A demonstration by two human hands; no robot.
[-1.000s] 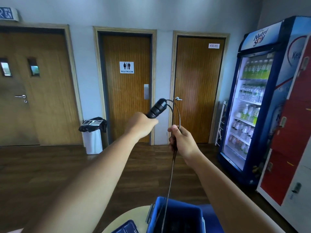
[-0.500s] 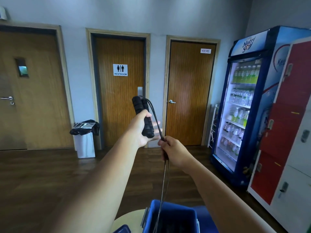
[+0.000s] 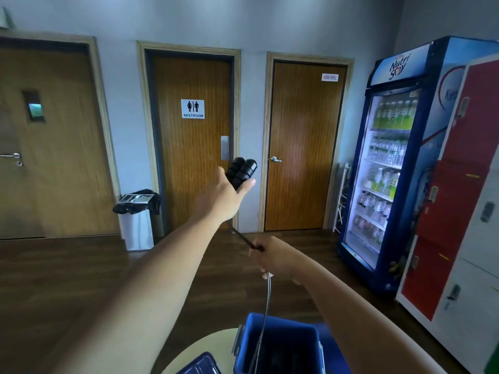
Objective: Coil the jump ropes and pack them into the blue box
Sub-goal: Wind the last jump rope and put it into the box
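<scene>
Head-worn view, forward and downward

Both bare arms reach forward. The left arm is stretched almost straight and raised. The left hand (image 3: 225, 197) grips two handles (image 3: 241, 171) side by side, its back to the camera. The right arm is lower and nearer, and the right hand (image 3: 274, 256) is fisted round the rope (image 3: 267, 292), below and just right of the left wrist.

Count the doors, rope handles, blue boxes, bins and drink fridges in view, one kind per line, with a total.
Doors: 3
Rope handles: 2, both in the left hand
Blue boxes: 1
Bins: 1
Drink fridges: 1
Total: 8
</scene>
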